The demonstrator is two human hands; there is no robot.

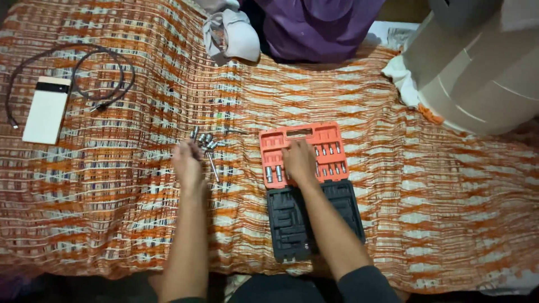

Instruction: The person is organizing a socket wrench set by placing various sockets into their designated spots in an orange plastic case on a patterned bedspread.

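- Orange-and-white striped cloth [112,191] spread over the whole surface, rumpled in long ridges; what lies beneath hidden.
- Orange tray [303,152] of an opened tool case near the middle, black half [292,224] hinged just below it, toward the person.
- Right hand [299,161] flat on the tray, fingers spread loosely over the slots, grasping nothing visible; slots under the palm covered.
- Rows of small metal sockets [331,159] seated in the tray right of that hand, two more [273,173] left of it.
- Left hand [187,163] just below a loose heap of metal bits [203,141] on the cloth, fingers curled; cannot tell whether anything sits inside them.
- Thin rod [213,167] lying beside the left hand, apart from the heap.
- White phone-like slab [46,110] and looped black cable [101,84] at far left, well apart from both hands.
- Purple fabric [320,28] and a pale bundle [233,33] cut off by the top edge.
- Big beige cylinder [477,73] at upper right, blurred and cut off.
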